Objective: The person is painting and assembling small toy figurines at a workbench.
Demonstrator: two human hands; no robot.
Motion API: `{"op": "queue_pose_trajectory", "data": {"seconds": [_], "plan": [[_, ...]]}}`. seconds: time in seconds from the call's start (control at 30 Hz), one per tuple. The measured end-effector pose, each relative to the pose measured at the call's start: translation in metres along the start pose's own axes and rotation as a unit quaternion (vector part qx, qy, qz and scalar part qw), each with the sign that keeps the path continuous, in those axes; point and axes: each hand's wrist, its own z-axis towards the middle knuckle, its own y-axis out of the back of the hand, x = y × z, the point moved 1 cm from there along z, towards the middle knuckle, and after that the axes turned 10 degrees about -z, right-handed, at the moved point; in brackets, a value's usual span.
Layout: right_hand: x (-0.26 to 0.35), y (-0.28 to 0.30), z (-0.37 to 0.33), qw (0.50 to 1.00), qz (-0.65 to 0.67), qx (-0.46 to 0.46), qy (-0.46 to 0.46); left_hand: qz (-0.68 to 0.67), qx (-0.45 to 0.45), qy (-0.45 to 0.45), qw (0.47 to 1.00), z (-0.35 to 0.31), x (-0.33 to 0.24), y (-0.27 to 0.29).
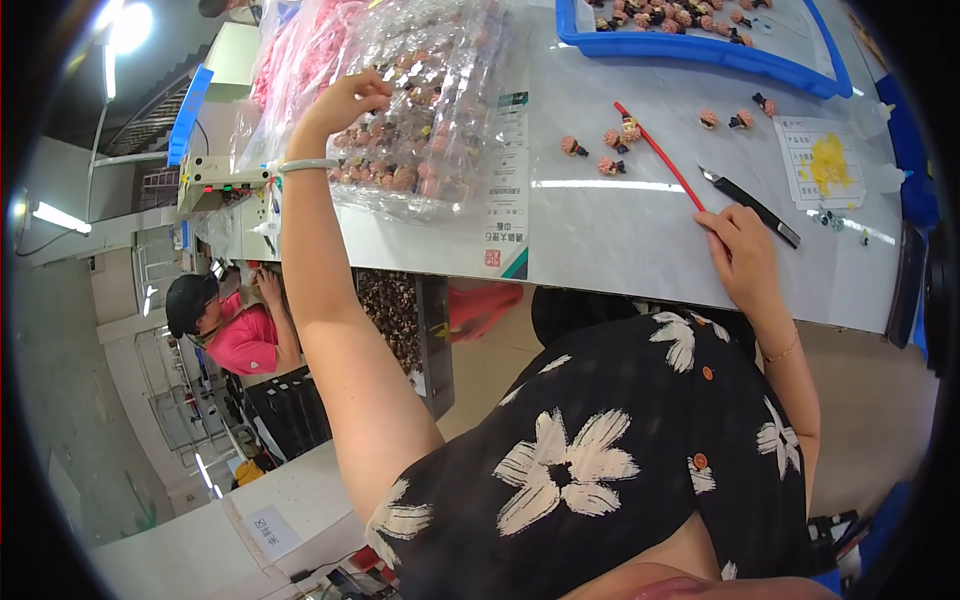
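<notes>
My left hand (350,102) is over a stack of clear plastic blister trays (420,120) filled with small pink-headed figurines. Its fingers are curled together at the tray's edge; whatever they pinch is too small to make out. On the table, my right hand (742,252) holds the near end of a thin red stick (660,155) between its fingertips. The stick slants away to the left, its far end beside a small figurine (629,128). More figurines lie loose around it, such as one at the left (573,146) and another at the right (740,120).
A black utility knife (750,207) lies beside my right hand. Beyond are a blue-rimmed tray (700,62) of figurines and a paper sheet (800,185) with yellow bits. Pink plastic bags (300,60) are at the far left. A person in pink (245,335) works at the left.
</notes>
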Motion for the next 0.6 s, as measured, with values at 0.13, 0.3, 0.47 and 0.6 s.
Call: {"op": "queue_pose_trajectory", "data": {"seconds": [0.13, 0.3, 0.47, 0.6], "plan": [[-0.006, -0.001, 0.0, 1.0, 0.002, 0.002, 0.002, -0.039, -0.009, -0.013, 0.999, 0.0, -0.004, 0.0], [-0.009, -0.002, 0.002, 1.0, 0.016, 0.003, 0.006, -0.029, -0.178, -0.014, 0.984, -0.019, -0.037, 0.009], [-0.008, -0.002, 0.002, 1.0, 0.004, 0.0, 0.011, -0.103, -0.115, -0.192, 0.969, -0.008, -0.146, -0.063], [0.004, 0.002, 0.001, 1.0, 0.003, 0.01, -0.008, 0.162, -0.067, -0.334, 0.926, 0.003, -0.18, -0.134]]}}
